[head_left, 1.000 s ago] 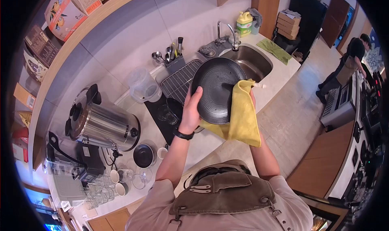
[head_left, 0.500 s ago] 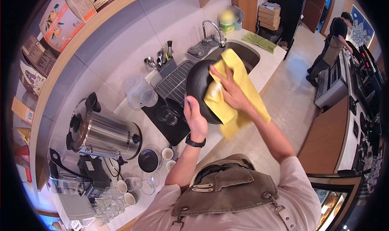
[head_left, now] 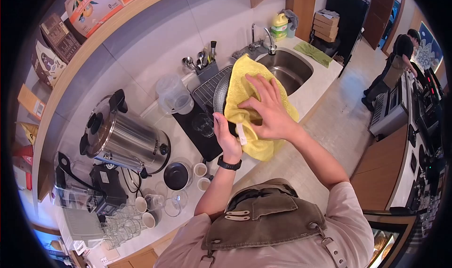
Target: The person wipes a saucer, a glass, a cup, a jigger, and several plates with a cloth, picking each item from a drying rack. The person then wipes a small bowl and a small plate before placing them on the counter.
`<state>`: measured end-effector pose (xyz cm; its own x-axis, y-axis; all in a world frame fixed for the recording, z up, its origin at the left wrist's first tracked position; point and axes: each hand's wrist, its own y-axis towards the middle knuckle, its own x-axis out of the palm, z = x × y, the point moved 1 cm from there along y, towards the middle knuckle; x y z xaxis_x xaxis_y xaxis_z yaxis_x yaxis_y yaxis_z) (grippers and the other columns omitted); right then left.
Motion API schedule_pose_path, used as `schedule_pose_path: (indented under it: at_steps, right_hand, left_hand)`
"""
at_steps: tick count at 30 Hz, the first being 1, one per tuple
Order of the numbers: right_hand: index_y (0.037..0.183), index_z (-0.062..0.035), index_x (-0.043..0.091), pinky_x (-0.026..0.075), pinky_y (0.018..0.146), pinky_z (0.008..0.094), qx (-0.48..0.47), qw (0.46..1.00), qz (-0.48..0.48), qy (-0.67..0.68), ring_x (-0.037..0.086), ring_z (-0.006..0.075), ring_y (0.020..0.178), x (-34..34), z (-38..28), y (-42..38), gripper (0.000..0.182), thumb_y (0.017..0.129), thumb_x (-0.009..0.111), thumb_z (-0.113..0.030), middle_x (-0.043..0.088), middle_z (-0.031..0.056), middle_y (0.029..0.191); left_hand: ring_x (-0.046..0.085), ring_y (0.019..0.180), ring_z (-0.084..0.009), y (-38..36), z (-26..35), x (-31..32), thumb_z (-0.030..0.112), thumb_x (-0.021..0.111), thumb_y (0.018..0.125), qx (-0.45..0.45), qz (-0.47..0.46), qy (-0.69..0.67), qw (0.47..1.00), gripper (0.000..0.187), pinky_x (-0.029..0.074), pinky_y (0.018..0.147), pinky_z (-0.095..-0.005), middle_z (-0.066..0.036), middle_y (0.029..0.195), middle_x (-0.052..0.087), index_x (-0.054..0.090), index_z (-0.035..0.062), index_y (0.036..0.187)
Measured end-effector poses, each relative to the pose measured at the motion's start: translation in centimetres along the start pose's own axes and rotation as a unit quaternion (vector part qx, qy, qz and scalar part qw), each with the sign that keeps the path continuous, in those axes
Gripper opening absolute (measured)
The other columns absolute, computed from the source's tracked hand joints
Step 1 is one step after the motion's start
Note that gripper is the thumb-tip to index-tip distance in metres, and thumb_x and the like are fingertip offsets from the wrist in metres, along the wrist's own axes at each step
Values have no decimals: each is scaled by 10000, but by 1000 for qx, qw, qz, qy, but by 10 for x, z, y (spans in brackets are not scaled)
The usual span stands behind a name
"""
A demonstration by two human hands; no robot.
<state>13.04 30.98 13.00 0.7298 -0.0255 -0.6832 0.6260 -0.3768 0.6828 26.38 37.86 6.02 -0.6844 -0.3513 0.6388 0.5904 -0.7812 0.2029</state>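
Note:
A dark round pan [head_left: 220, 96] is held up over the counter, its left rim showing. My left hand [head_left: 227, 138], with a black watch on the wrist, grips the pan's lower edge. The yellow cloth [head_left: 242, 80] covers most of the pan's inside. On the cloth lies my right hand [head_left: 270, 110], fingers spread and pressing it against the pan. A white tag [head_left: 241, 134] hangs from the cloth near my left hand.
Behind the pan are a drying rack [head_left: 205, 91] and a sink [head_left: 289, 70]. Left stands a large steel urn [head_left: 134, 143], with cups and glasses [head_left: 125, 225] below. A person [head_left: 393, 63] works at the far right counter.
The yellow cloth now spreads over most of the pan, where it lay on the right side before. My right hand's fingers have spread on it. The view has shifted slightly.

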Motion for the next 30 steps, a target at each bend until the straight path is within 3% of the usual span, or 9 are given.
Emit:
schedule_pose_path:
  at_steps: [5,6,9,10,13,18,21,25,30]
  right_hand:
    - [942,-96,644,111,1177,615,18,994,-105,33,327,390,1409,11,27,1,272,845,703,-343,475,177,1427]
    - [1150,-105,644,37,1204,581,79,983,-165,-27,173,393,1497,2,11,10,368,885,636,-360,358,178,1552]
    - [1419,-131,500,48,1201,579,48,995,34,-81,152,405,1502,26,3,1,556,970,499,-457,305,145,1598]
    - [1560,-152,298,38,1208,568,13,986,-65,-154,138,382,1513,28,-1,-7,643,1004,433,-444,250,146,1621]
    - [1559,-165,308,36,1215,554,-42,980,-194,-18,155,331,1520,27,14,-36,604,1022,392,-429,228,143,1631]
    - [1542,57,157,139,1225,498,106,992,-52,31,236,337,1488,31,19,-17,732,1009,454,-347,294,183,1592]
    - [1547,-14,253,166,1217,498,-57,983,-175,20,258,340,1482,26,-1,-35,662,1015,432,-366,296,199,1588]
    - [1528,-102,357,143,1207,545,39,989,-65,-130,239,389,1482,14,30,-24,590,1012,435,-378,294,187,1594]
    - [1523,-223,391,86,1225,537,-64,972,-150,-171,212,329,1505,21,6,-34,613,979,478,-492,293,105,1612]
  left_hand:
    - [534,1038,-134,-8,0,6,439,370,1085,-22,3,-35,999,467,445,916,-309,-66,1144,574,541,20,1199]
    - [538,1038,-134,-10,-3,7,435,369,1086,-31,0,-41,999,462,445,919,-306,-64,1145,576,541,22,1203]
    - [558,1044,-135,-6,-5,5,407,385,1088,-18,-31,-25,999,428,446,921,-287,-47,1135,588,549,27,1196]
    - [558,1033,-131,-1,-4,4,401,391,1087,-4,-35,-6,999,417,446,912,-284,-40,1119,588,552,28,1179]
    - [495,948,-99,-2,-9,-3,377,402,1090,11,-25,34,999,369,422,865,-261,-1,1017,542,549,39,1062]
    - [476,926,-79,-13,-33,-2,361,389,1097,-13,-22,22,999,378,411,861,-259,13,966,551,569,47,990]
    - [505,939,-100,-6,-9,-1,367,361,1101,-8,-14,16,1000,404,418,879,-285,-12,980,564,566,36,996]
    - [449,870,-101,-9,-10,7,384,376,1096,6,1,55,998,401,419,824,-289,9,910,468,508,46,927]
    - [516,915,-96,3,9,-7,399,397,1088,-3,-13,38,999,398,444,852,-301,7,936,543,529,64,919]
